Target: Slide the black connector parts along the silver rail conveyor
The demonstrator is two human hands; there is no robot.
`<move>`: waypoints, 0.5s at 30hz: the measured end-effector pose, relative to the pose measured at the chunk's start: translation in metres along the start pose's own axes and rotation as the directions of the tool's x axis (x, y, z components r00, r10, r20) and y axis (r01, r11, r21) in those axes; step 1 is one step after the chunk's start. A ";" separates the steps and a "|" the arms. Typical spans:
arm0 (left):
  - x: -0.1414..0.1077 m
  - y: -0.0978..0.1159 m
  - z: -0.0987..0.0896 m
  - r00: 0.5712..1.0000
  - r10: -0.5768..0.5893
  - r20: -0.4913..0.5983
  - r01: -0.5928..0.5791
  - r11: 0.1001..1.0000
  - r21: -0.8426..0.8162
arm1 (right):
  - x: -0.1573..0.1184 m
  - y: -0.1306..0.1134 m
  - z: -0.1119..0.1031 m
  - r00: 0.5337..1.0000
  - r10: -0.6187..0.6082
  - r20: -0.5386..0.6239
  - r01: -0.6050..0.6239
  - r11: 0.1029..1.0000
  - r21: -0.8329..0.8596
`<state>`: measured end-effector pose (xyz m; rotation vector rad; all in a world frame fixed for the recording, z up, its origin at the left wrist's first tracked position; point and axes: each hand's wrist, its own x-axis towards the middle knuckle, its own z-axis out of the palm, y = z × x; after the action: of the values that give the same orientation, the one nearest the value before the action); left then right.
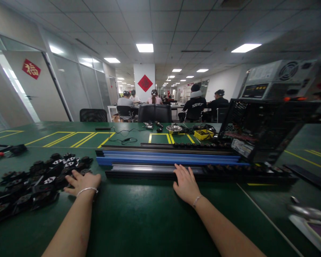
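On the left, my left hand (82, 182) is spread at the right edge of a pile of black round parts (45, 178), some with white labels; whether it touches one is hidden. My right hand (186, 184) lies with fingers apart, its fingertips at the front edge of a long black rail with a shiny metal channel (147, 168). Several black parts (227, 168) sit in a row on this rail's right part. Behind it runs a long blue rail (166, 159), with more dark rails beyond.
An open computer case (267, 125) with power supplies (280, 76) on top stands at the right. Farther back are a metal bowl (173, 129), a yellow tray (203, 134) and cables. A metal tool (307, 211) lies front right. People sit in the background.
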<state>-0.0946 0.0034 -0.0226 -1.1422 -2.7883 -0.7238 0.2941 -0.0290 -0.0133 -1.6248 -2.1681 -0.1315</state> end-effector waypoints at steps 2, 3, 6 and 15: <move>0.000 0.001 0.001 1.000 -0.014 -0.001 0.014 1.000 -0.010 | 0.000 0.000 0.000 1.000 0.000 0.000 0.000 1.000 0.000; -0.002 0.003 0.000 1.000 -0.016 -0.008 0.016 1.000 -0.019 | 0.000 0.000 -0.001 1.000 0.001 -0.001 -0.001 1.000 0.001; -0.010 0.012 -0.006 0.999 0.008 -0.047 -0.009 1.000 -0.030 | -0.001 -0.001 -0.002 1.000 0.006 -0.006 -0.006 1.000 0.008; -0.049 0.062 -0.011 0.809 0.574 -0.127 -0.580 0.814 -0.019 | 0.003 0.003 -0.002 0.998 0.057 -0.028 -0.055 0.996 0.071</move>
<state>-0.0185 0.0047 0.0017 -1.7709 -2.1341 -0.7607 0.2967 -0.0261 -0.0112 -1.6323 -2.0790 -0.0615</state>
